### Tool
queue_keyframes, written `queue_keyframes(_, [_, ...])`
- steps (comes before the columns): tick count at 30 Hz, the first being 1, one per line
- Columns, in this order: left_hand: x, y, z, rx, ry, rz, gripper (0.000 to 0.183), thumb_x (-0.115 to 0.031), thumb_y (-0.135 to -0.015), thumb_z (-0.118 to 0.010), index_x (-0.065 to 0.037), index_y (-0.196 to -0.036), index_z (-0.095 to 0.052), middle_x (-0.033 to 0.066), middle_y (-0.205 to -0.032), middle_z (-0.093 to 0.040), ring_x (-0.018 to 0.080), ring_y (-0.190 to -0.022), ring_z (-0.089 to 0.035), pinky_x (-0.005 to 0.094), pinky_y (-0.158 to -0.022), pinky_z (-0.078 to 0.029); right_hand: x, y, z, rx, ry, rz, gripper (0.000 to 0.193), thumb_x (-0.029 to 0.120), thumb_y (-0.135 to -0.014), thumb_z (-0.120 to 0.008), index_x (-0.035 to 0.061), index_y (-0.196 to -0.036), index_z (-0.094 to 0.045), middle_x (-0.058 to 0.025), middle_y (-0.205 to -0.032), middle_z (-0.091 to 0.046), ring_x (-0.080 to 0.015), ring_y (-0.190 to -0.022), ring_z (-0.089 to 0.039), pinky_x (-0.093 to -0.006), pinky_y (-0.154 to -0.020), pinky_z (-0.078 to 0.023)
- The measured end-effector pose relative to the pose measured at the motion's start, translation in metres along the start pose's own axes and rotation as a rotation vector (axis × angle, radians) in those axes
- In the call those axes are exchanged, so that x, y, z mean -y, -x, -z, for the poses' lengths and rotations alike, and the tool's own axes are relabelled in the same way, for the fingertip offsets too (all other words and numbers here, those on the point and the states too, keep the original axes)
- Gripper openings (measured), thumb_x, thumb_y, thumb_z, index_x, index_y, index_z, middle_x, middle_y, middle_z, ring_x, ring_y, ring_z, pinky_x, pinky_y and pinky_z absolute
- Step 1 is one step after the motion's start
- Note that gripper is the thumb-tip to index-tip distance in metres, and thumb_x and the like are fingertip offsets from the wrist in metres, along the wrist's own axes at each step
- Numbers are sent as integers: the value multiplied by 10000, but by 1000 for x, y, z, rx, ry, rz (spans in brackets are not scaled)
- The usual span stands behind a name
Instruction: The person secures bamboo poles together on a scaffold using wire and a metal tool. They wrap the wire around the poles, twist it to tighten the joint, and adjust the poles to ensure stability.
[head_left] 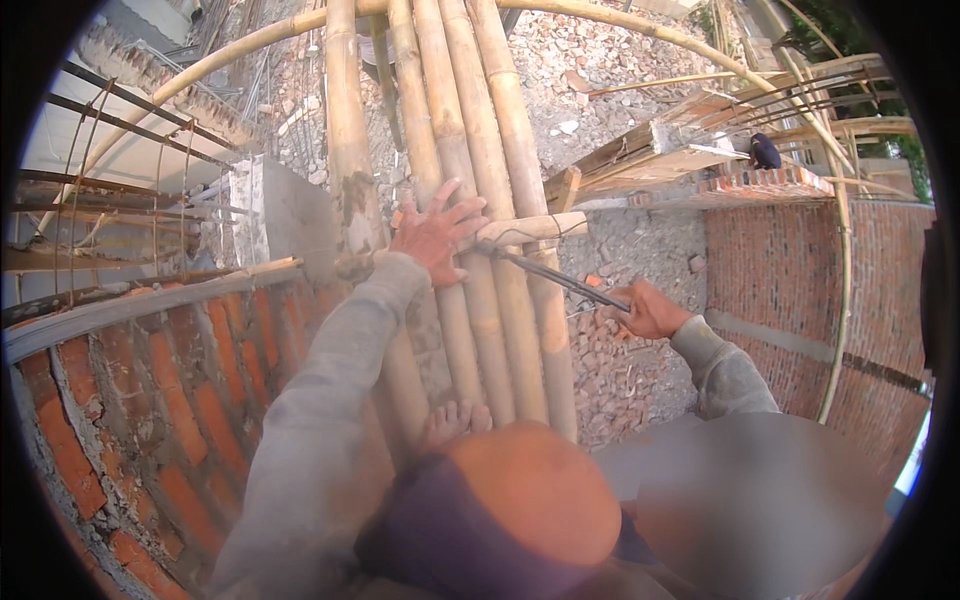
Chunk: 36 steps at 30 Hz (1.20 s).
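My left hand (440,235) lies flat with fingers spread on the bamboo poles (475,130), which run side by side away from me. A short bamboo crosspiece (540,229) lies across them, with dark wire looped round it. To its right, my right hand (648,310) is closed round the end of long, dark metal pincers (570,280). Their two handles run close together. The head of the pincers meets the wire at the crosspiece's left end, just right of my left hand; the jaws are too small to make out.
My bare foot (455,422) rests on the poles. A brick wall (190,400) rises at left, beside a grey concrete column (285,215) and rusty rebar (120,190). Below lies brick rubble (630,390). Planks (640,155) and another brick wall (775,270) stand at right.
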<state>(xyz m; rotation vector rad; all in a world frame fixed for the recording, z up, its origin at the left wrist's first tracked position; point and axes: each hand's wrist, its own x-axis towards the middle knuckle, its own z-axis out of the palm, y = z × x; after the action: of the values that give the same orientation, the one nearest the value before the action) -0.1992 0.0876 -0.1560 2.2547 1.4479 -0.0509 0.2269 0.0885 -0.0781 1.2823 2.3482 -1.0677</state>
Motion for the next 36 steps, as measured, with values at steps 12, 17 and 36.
queue_keyframes(12, [3, 4, -7, -74, 20, -46, 1032, -409, -696, -951, -469, -1629, -515, -54, -1747, -392, 350, -1696, -137, 885, -1250, -196, 74, 32, 14, -120, 209, 163, 523, 297, -932, -850, -2, -1301, -630, -260, -889, -708, -458, -814, -715, -551, -743, -576])
queue_keyframes(17, [3, 4, -1, -9, 52, -21, 963, -409, -746, -921, -454, -1624, -527, -66, -1758, -375, 327, -1699, -125, 878, -1273, -152, 111, 31, 17, 247, -226, -131, 536, 211, -918, -821, -63, -1306, -573, -219, -870, -666, -386, -789, -703, -499, -718, -579])
queue_keyframes(36, [-3, 1, 4, 14, -32, -8, 1004, -438, -767, -946, -385, -1660, -492, -102, -1781, -328, 298, -1698, -141, 792, -1274, -306, 14, 8, -3, -201, 382, 53, 267, 138, -883, -788, 38, -1034, -592, -204, -840, -697, -439, -850, -732, -561, -780, -584])
